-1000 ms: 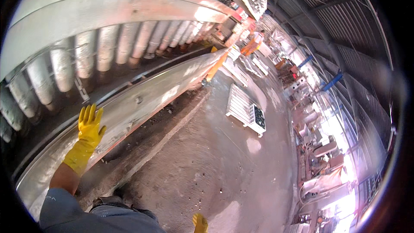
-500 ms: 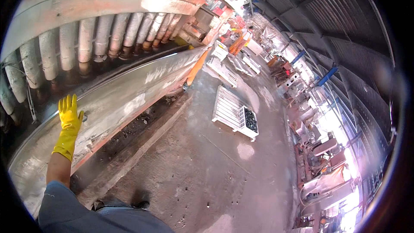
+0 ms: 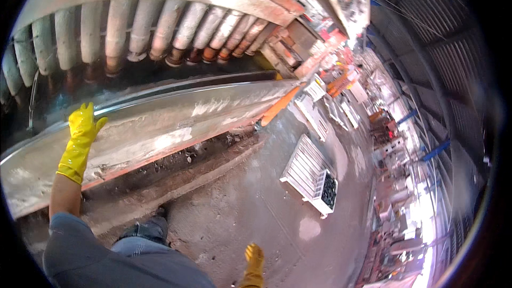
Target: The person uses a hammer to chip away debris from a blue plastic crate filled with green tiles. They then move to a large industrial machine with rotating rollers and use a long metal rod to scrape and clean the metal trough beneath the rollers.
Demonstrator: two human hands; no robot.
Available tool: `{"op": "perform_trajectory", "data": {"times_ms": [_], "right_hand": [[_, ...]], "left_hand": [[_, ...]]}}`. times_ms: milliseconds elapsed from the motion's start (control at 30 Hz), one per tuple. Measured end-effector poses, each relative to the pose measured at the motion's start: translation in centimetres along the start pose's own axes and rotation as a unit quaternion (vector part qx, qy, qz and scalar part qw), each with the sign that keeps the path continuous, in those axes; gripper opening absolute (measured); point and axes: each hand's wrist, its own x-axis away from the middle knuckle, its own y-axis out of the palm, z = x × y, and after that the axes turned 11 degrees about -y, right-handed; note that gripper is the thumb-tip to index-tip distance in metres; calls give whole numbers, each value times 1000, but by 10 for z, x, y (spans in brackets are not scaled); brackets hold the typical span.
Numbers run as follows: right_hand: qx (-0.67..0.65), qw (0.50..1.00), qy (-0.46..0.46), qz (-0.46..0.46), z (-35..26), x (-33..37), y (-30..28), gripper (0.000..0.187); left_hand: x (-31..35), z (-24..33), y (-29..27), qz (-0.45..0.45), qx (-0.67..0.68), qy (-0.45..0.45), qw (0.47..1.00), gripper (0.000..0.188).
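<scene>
My left hand (image 3: pixel 84 121), in a yellow rubber glove, is at the upper rim of a long metal tank (image 3: pixel 160 114) on my left. Its fingers bend over the rim, partly hidden, with the thumb sticking out to the right. My right hand (image 3: pixel 254 264), in an orange-yellow glove, shows at the lower edge over the floor. Its fingers point forward, loosely extended, and nothing shows in them. Dark liquid (image 3: pixel 120 82) lies behind the tank's rim, below a row of thick vertical pipes (image 3: pixel 114 34).
A white slatted pallet (image 3: pixel 306 165) lies on the wet concrete floor (image 3: pixel 229 218), with a white crate (image 3: pixel 326 192) of dark pieces at its end. More white racks (image 3: pixel 312 117) lie farther ahead. A low ledge (image 3: pixel 213 170) runs along the tank's foot. Cluttered equipment lines the right side.
The view has shifted, with the tank and pallet now lying differently in it. My left hand's fingers have gone from spread to bent over the rim. My right hand has come into view.
</scene>
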Motion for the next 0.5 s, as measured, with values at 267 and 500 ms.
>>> {"op": "perform_trajectory", "data": {"times_ms": [267,500], "right_hand": [[436,712,-353,-422,58,-55,55,21],[738,446,-347,-370,3,-211,136,16]], "left_hand": [[-1,28,-19,-104,-46,-67,991,78],[-13,56,-16,-66,62,-69,993,76]]}}
